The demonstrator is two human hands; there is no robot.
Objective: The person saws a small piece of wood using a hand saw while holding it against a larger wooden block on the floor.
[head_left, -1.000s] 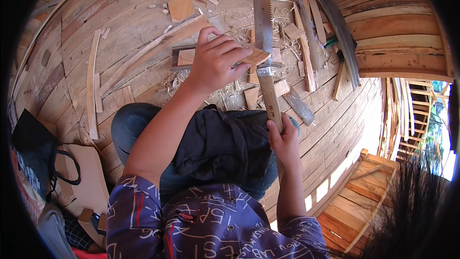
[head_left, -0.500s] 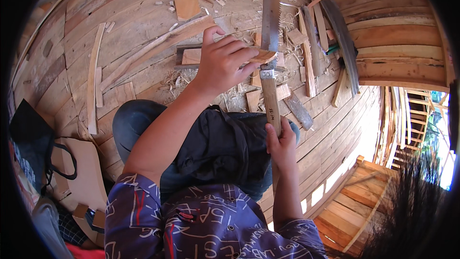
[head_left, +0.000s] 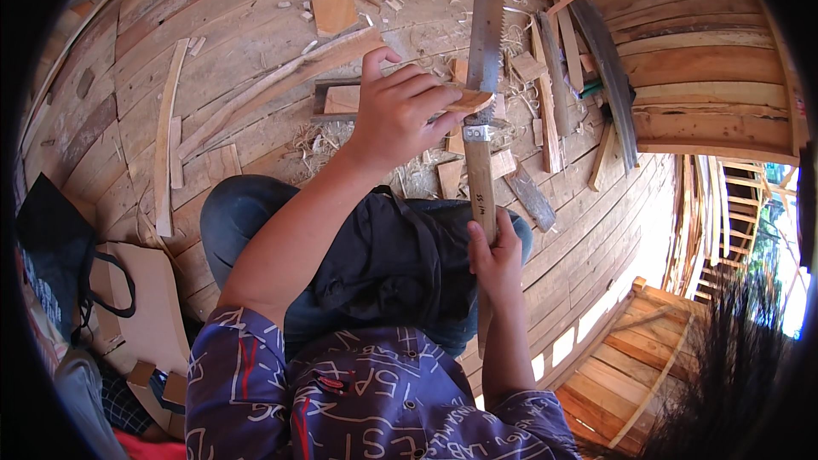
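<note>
Handsaw (head_left: 477, 133) in hand: your right grip (head_left: 498, 249) is wrapped round its wooden handle (head_left: 481, 181), while your left grip (head_left: 395, 112) pinches a small wood piece (head_left: 471, 102) at the blade (head_left: 487, 30).

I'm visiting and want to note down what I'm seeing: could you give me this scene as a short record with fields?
Left hand: holds a small wood piece between thumb and fingers
Right hand: grips the saw by its wooden handle
Blade direction: away from the person, teeth on the right
Wood piece position: across the blade, near the handle; contact unclear
Lap: black cloth
Floor: wooden planks, scattered with shavings and offcuts
</note>
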